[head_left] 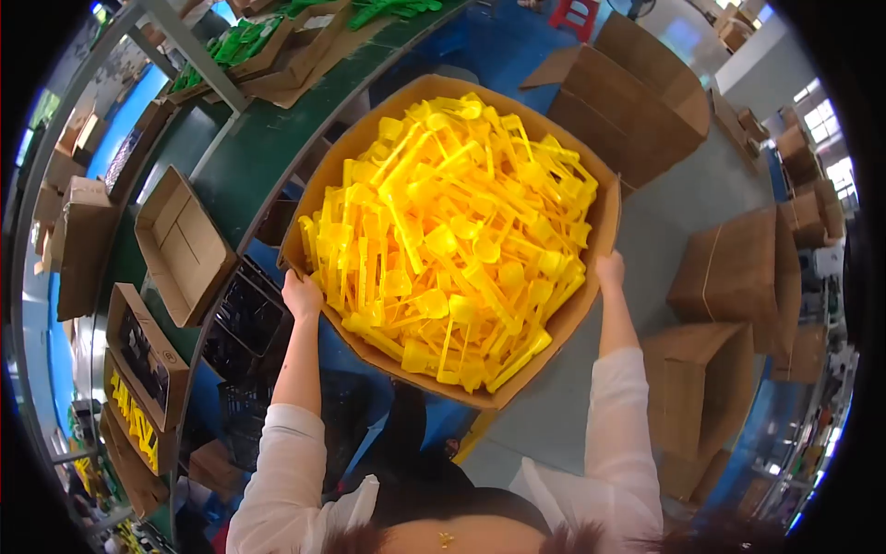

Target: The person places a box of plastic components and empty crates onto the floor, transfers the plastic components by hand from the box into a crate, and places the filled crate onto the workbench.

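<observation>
Between my two hands is a large open cardboard box (604, 217), heaped with yellow plastic pieces (461, 235) that have long stems and wider, scoop-like ends. My left hand (302, 294) grips the box's left side near the lower corner, fingers closed round the edge. On the opposite side, my right hand (610, 270) holds the right edge, its fingers partly hidden behind the cardboard. The box is in front of my body, tilted so that its contents face me.
Left is a green-topped workbench (226, 171) with an empty shallow carton (185, 245) and green plastic parts (235, 46). Black crates (245, 319) sit below. Large cardboard boxes (734, 277) stand on the grey floor (637, 295) at right; another open box (628, 92) is ahead.
</observation>
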`<state>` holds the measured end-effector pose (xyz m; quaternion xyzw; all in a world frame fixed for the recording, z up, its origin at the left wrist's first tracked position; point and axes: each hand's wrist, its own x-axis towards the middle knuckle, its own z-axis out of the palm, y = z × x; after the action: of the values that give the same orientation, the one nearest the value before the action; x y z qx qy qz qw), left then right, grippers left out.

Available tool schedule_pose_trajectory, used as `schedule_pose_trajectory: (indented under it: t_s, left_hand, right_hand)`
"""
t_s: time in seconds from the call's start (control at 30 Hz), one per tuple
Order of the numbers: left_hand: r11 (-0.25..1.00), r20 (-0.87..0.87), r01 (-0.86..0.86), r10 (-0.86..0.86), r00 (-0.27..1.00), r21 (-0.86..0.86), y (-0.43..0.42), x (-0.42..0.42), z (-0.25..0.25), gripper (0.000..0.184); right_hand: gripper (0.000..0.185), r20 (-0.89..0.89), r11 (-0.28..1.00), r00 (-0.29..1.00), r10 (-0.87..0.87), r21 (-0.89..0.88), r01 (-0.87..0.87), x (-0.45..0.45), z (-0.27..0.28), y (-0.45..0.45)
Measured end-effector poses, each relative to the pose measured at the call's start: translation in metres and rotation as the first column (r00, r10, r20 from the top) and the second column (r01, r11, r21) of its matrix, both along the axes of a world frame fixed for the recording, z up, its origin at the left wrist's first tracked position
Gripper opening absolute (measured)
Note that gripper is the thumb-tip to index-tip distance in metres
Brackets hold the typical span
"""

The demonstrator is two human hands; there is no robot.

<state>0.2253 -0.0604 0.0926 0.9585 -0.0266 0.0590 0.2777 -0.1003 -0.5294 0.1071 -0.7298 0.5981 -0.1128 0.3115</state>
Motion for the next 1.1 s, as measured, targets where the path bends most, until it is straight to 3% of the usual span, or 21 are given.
schedule_pose_trajectory:
  t_s: [0.1, 0.23, 0.33, 0.47, 0.63, 0.7, 0.73, 0.77, 0.8, 0.83, 0.87, 0.9, 0.93, 1.03, 1.1]
  left_hand:
    - [0.999, -0.027, -0.04, 0.039, 0.999, -0.032, -0.028, 0.076, 0.01, 0.018]
    - [0.996, -0.052, -0.06, 0.056, 0.997, -0.072, -0.014, 0.069, 0.017, 0.019]
    - [0.993, -0.042, -0.092, 0.089, 0.995, -0.068, -0.004, 0.057, 0.013, 0.018]
    - [0.975, -0.103, -0.158, 0.143, 0.984, -0.155, 0.0, 0.02, 0.019, 0.016]
    - [0.971, -0.081, -0.2, 0.191, 0.978, -0.132, 0.005, 0.009, 0.006, 0.018]
    - [0.971, -0.115, -0.236, 0.23, 0.966, -0.036, 0.0, 0.015, -0.002, 0.018]
    - [0.972, -0.128, -0.234, 0.229, 0.965, -0.025, 0.002, 0.014, -0.004, 0.018]
    - [0.963, -0.124, -0.231, 0.215, 0.969, -0.135, 0.008, 0.008, -0.005, 0.023]
    - [0.918, -0.058, -0.247, 0.241, 0.969, -0.311, 0.011, -0.005, -0.003, 0.029]
    - [0.816, -0.121, -0.272, 0.245, 0.962, -0.51, 0.015, -0.023, -0.016, 0.034]
    - [0.778, -0.101, -0.3, 0.294, 0.95, -0.552, 0.018, -0.056, -0.002, 0.03]
    - [0.745, -0.146, -0.34, 0.315, 0.938, -0.574, 0.029, -0.091, 0.003, 0.028]
    - [0.736, -0.074, -0.342, 0.371, 0.926, -0.585, 0.043, -0.125, -0.008, 0.027]
    - [0.706, -0.053, -0.596, 0.627, 0.777, -0.384, 0.116, -0.232, -0.047, 0.03]
    - [0.711, 0.16, -0.691, 0.703, 0.693, -0.13, 0.182, -0.284, -0.063, 0.037]
  right_hand:
    - [0.037, -0.021, 0.997, 0.998, -0.063, -0.055, 0.061, 0.018, -0.016, 0.015]
    - [0.033, -0.244, 0.997, 0.968, -0.064, -0.062, 0.05, 0.043, -0.014, 0.025]
    - [0.032, -0.207, 1.0, 0.978, -0.002, -0.026, -0.003, 0.04, -0.013, 0.02]
    - [0.031, -0.239, 0.99, 0.97, 0.037, -0.124, -0.068, 0.041, -0.022, -0.001]
    - [0.032, -0.237, 0.987, 0.97, 0.048, -0.137, -0.082, 0.037, -0.027, -0.012]
    - [0.032, -0.188, 0.977, 0.981, 0.042, -0.196, -0.079, 0.034, -0.032, -0.011]
    - [0.032, -0.13, 0.968, 0.983, 0.127, -0.201, -0.151, 0.026, -0.046, -0.021]
    - [0.031, -0.08, 0.952, 0.971, 0.226, -0.193, -0.237, 0.018, -0.063, -0.032]
    - [0.03, 0.121, 0.995, 0.989, 0.082, -0.069, -0.074, 0.019, -0.065, -0.031]
    - [0.031, 0.169, 0.997, 0.983, 0.074, -0.002, -0.074, 0.013, -0.073, -0.04]
    - [0.035, 0.086, 0.997, 0.994, 0.067, 0.018, -0.068, 0.01, -0.077, -0.05]
    - [0.036, 0.111, 0.998, 0.992, 0.054, 0.013, -0.056, 0.008, -0.08, -0.051]
    - [0.037, 0.139, 1.0, 0.99, 0.024, 0.004, -0.025, 0.012, -0.074, -0.047]
    - [0.039, -0.018, 0.994, 0.998, 0.068, -0.086, -0.069, 0.002, -0.054, -0.03]
    - [0.039, 0.0, 0.968, 0.994, 0.107, -0.228, -0.104, 0.008, 0.002, 0.026]
